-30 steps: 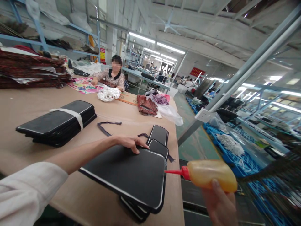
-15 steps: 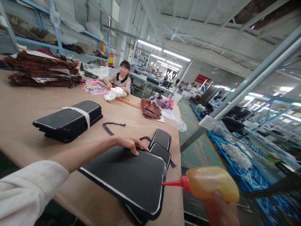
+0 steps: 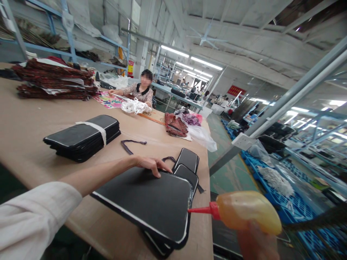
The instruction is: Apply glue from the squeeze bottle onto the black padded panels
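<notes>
Black padded panel (image 3: 151, 202) is pressed flat at its 11 o'clock corner by the left hand (image 3: 150, 164), fingers spread; at its 3 o'clock edge the red nozzle (image 3: 202, 209) of the squeeze bottle (image 3: 248, 212) touches, gripped by the right hand (image 3: 257, 243).

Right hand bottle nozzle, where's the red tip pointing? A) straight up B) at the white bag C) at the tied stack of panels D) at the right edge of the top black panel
D: the bottle in the right hand lies sideways, and its red tip reaches the right edge of the top black panel, which the left hand presses down.
</notes>
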Available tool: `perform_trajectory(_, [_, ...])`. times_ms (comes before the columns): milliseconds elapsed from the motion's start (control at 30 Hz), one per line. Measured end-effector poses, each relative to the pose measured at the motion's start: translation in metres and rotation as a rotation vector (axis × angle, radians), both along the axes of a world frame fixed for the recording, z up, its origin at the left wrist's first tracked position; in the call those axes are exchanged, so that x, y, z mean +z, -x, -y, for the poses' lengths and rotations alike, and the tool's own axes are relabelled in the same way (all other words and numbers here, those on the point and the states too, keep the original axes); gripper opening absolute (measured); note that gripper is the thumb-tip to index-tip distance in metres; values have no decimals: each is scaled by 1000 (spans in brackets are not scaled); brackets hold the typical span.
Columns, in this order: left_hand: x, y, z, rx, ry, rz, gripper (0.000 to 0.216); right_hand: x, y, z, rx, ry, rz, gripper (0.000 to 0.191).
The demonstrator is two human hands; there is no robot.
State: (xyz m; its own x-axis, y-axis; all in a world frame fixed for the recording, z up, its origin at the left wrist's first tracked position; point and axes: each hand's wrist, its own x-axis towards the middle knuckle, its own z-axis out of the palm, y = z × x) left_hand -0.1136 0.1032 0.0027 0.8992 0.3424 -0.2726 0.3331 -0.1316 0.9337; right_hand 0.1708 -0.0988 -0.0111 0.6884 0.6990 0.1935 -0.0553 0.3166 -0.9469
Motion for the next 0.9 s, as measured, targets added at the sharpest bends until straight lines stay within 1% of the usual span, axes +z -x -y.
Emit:
perform_trajectory(67, [0,0,0,5,-10,2,53,2,3,1,-35,47,-50,62])
perform_trajectory(167, [-2,1,-1,9,-2,6,52,5,11,5,-55,102,-59,67])
perform_trajectory(333, [-7,1,-5,7,36,15,52,8,20,5,-24,80,-96,76])
perform_trajectory(467, [-12,1,-8,12,64,23,52,5,18,4,18,75,-152,73])
perform_trajectory(600, [-15,1,-10,17,94,30,52,-3,9,5,34,94,-105,69])
perform_trajectory(700, [-19,3,-13,33,90,26,52,-14,-5,4,37,100,-68,69])
perform_trajectory(800, [-27,6,-19,53,119,45,54,-26,-22,1,63,81,-127,76])
perform_trajectory(900, [-37,10,-24,74,176,86,56,-34,-31,-1,53,100,-226,73])
